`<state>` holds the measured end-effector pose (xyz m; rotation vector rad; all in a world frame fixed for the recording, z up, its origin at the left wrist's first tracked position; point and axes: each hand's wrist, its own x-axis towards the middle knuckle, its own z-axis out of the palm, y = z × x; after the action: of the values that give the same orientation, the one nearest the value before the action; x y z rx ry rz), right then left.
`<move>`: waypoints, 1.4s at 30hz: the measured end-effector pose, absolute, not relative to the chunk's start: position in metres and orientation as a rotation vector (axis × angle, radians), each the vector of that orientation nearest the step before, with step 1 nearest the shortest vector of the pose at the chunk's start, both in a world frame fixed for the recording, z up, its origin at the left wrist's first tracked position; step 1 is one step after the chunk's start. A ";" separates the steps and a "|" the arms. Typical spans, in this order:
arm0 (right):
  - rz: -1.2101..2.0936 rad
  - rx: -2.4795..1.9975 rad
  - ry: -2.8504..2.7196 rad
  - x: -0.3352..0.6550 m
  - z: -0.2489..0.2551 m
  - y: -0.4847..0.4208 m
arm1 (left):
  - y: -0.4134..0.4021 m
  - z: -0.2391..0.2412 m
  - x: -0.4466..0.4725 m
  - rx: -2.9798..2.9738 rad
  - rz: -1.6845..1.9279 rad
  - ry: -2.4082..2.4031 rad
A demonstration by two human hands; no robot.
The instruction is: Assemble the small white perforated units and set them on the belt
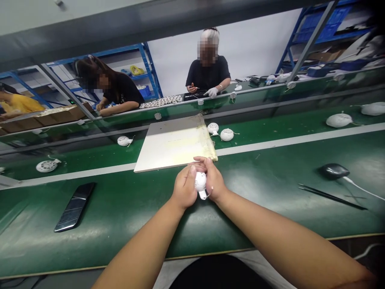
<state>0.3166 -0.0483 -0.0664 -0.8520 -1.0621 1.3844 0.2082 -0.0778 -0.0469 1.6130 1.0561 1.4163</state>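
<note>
White domed plastic housing (200, 181) sat clenched between the left hand (185, 186) and right hand (213, 177), just before a white board (171, 144) on the green worktop (126, 237). Fingers (201, 160) wrapped round it, hiding most of its face. Any lettering was unreadable. A smartphone (74, 206) lay left, tweezers (332, 196) right.

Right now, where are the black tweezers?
In the head view, long black metal tweezers lie on the green belt right of the person's right hand, just below a black computer mouse.
</note>
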 end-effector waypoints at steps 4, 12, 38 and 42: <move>1.317 -0.875 -1.074 0.314 -0.068 -0.060 | -0.085 -0.046 0.215 1.721 1.445 1.098; 1.169 -0.974 -1.388 0.327 -0.063 -0.052 | -0.080 -0.045 0.204 1.752 1.509 1.123; 1.362 -0.685 -1.346 0.345 -0.058 -0.047 | -0.081 -0.047 0.191 2.115 1.025 0.948; 1.441 -0.763 -1.426 0.350 -0.056 -0.047 | -0.084 -0.048 0.193 2.273 0.986 1.011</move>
<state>0.3500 -0.0473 -0.0565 -0.7632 -1.4264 1.4408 0.1929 -0.0841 -0.0476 2.2728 1.0113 0.9856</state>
